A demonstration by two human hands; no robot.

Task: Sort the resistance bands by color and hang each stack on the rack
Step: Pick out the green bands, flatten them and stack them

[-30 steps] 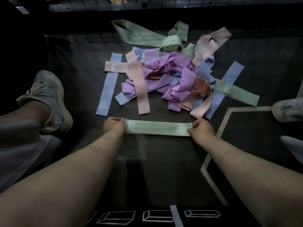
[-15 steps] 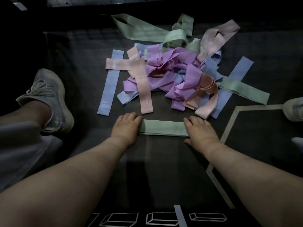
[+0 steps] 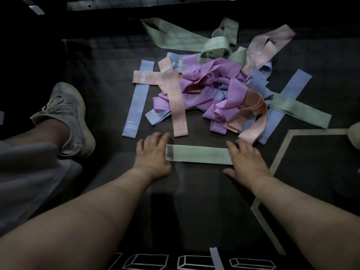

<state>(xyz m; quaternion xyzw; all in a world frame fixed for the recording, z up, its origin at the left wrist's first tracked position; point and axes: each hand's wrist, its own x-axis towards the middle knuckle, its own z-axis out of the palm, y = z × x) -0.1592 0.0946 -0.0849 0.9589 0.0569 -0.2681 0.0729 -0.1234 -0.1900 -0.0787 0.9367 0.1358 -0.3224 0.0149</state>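
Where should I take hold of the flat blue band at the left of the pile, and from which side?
Pinch the blue band at its near end, coming from the person's side. That end lies free on the mat, close to the left hand, while a pink band crosses over its far part, so a pull toward the person should free it.

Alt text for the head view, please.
The left hand and right hand rest flat at the ends of a green band laid straight on a dark mat. Beyond it lies a tangled pile of purple, pink, blue and green bands.
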